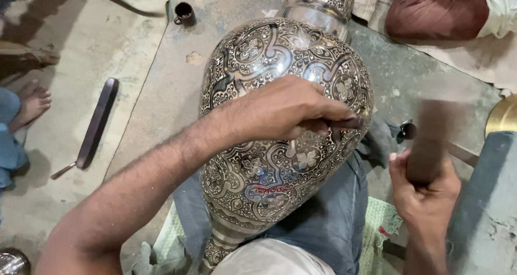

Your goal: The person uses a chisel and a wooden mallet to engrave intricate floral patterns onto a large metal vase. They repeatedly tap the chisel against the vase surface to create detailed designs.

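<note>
Small dark cup (pixel 183 12) on concrete floor (pixel 161 92) at top. Dark flat-bladed tool (pixel 97 123) lying left of centre. Another person's bare foot (pixel 31 101) at left edge. Brass disc (pixel 503 116) at right edge.

No packages, labels, signs, screens visible.

Soft, even light falls from above on the scene, bright enough to show fine detail without harsh contrast. Pale glare streaks run across the curved shoulder of the engraved metal vase (pixel 280 113), and a shadow pools beneath it on the lap. The wooden mallet (pixel 431 140) in the right hand (pixel 425 194) is smeared by motion blur, while the left hand (pixel 280 110) stays sharp. Wide-angle distortion bends the floor (pixel 97 49) toward the frame's edges.
</note>
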Demonstrator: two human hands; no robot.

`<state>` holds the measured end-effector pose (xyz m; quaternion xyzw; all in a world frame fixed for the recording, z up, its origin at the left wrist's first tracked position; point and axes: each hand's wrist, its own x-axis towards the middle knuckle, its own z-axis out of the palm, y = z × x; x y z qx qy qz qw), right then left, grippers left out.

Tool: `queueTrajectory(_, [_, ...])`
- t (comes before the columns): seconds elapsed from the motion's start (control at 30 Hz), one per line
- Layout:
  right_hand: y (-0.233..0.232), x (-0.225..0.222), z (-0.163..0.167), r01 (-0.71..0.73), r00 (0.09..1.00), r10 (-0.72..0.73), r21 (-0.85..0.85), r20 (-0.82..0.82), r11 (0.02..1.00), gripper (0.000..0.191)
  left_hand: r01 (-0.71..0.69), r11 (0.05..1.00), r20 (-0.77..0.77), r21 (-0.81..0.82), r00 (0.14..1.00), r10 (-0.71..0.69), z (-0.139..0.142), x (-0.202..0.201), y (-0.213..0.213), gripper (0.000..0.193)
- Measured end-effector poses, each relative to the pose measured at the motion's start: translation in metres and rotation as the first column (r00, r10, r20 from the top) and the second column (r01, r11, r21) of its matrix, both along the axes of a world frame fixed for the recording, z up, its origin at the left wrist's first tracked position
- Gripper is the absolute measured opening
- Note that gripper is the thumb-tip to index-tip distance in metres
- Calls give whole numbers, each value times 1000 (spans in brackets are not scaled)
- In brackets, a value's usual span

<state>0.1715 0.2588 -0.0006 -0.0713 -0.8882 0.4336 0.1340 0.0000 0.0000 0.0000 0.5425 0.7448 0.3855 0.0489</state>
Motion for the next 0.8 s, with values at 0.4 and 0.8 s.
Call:
queueTrajectory(0.4, [-4,-8,13,-3,1000,1,124,21,992,15,-59,997,23,49,998,57,-12,5,-6,43])
queueTrajectory(0.8, [9,-7,13,-33,997,21,153,75,988,12,-142,981,44,134,990,137,-17,11,-14,35])
